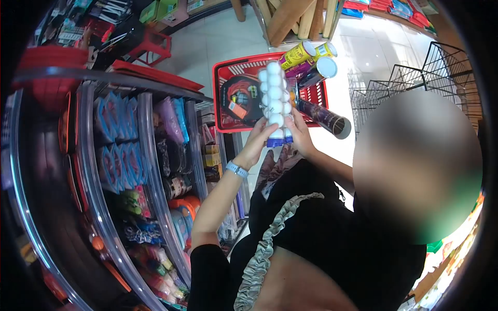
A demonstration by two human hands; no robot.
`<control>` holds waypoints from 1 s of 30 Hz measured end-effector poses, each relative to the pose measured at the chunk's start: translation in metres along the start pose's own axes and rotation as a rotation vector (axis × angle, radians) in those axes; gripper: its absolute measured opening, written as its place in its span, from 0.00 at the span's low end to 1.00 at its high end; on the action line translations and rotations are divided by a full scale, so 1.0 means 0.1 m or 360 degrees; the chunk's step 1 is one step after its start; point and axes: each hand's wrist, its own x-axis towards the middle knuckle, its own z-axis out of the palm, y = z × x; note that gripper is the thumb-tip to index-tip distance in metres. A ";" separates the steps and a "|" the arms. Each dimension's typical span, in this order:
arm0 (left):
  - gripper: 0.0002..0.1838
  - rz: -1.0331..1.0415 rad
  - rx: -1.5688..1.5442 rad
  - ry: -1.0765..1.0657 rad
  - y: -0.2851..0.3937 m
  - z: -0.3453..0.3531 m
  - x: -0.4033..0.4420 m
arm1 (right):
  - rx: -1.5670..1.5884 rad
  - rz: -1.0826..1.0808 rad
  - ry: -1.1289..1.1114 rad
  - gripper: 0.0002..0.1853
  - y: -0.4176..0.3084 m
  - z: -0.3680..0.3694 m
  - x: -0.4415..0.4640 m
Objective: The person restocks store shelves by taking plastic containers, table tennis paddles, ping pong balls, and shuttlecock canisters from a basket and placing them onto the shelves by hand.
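By the red basket [216,98], our outstretched left hand [253,144] and right hand [302,136] grasp rowed white balls [274,96], blue-ended nearest us.

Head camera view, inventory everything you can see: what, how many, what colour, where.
Pack of white balls: one, white with blue end, between both hands
Basket: one, red, beyond the hands
Black package: one, black with orange label, basket's left part
Lidded cans: at least three, yellow and dark, basket's far right corner
Tube: one, dark, across basket's right rim
Wooden pieces: several, brown, top middle
Wire racks: several, black, right
Packets: many, blue, left shelves
Other shelf goods: many, mixed, too small to name
Wristband: one, pale blue, left wrist
Left hand, right hand: two, bare, centre
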 end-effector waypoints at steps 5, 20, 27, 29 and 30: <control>0.33 -0.0186 0.0052 -0.0124 -0.06 0.14 0.52 | -0.0240 0.0159 0.0237 0.28 0.14 -0.36 0.17; 0.26 -0.0326 0.0111 0.0213 -0.75 0.05 1.25 | -0.1418 -0.0082 0.0397 0.28 0.46 -0.44 0.22; 0.21 -0.0425 0.0030 0.0177 -0.72 0.00 1.09 | -0.1707 -0.0366 0.0253 0.27 0.19 -0.35 0.15; 0.21 -0.0480 -0.0049 0.0146 -0.72 -0.06 1.03 | -0.1697 -0.0398 0.0175 0.27 0.14 -0.39 0.12; 0.21 -0.0498 -0.0086 0.0133 -0.73 -0.10 1.01 | -0.1685 -0.0416 0.0128 0.27 0.08 -0.36 0.12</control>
